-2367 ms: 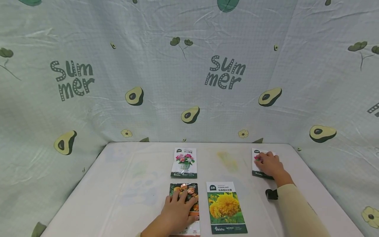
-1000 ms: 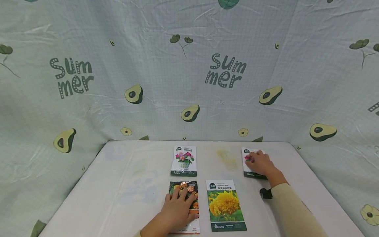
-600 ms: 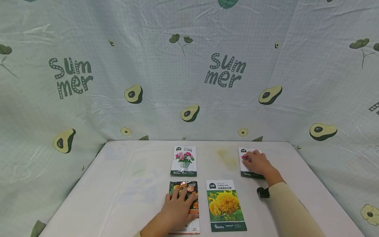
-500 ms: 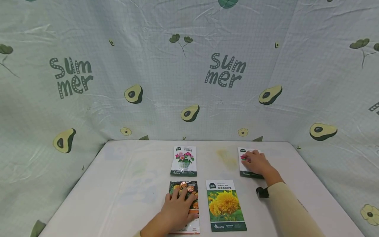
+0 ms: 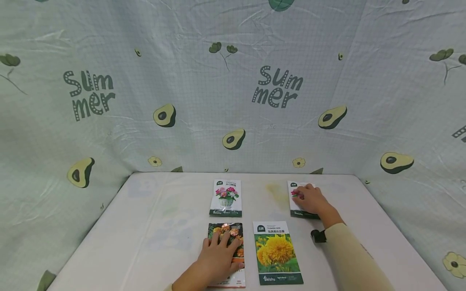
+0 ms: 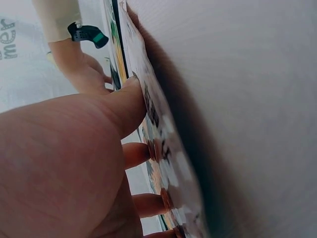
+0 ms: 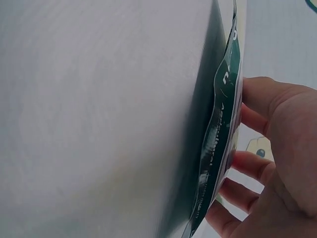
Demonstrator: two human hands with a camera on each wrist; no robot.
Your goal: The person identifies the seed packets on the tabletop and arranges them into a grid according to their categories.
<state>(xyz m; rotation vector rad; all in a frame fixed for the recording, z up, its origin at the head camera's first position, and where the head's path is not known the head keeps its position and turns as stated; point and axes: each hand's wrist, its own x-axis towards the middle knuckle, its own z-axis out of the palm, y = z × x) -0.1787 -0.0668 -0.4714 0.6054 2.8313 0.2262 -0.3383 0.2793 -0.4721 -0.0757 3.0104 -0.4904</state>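
My left hand (image 5: 218, 258) rests with spread fingers on a seed packet showing orange flowers (image 5: 237, 232), at the near middle of the table. In the left wrist view its thumb and fingertips touch the face of that packet (image 6: 161, 144). At the back right, my right hand (image 5: 311, 200) touches a white and green seed packet (image 5: 294, 208) with pink flowers, covering much of its front. The right wrist view has the fingertips on the packet's face, its green lower edge (image 7: 214, 144) toward the camera. A sunflower seed packet (image 5: 278, 252) lies between the hands, touched by neither.
A packet picturing pink flowers in a basket (image 5: 225, 198) lies behind the left hand. All the packets lie flat on a white table (image 5: 153, 226). A cloth backdrop (image 5: 200, 81) with avocado prints hangs behind the table's far edge. A black wrist device (image 5: 318, 236) sits at the right sleeve.
My right hand has slid the pink-flower packet leftward across the table, from near the right edge toward the middle. The left hand and the other packets have stayed in place.
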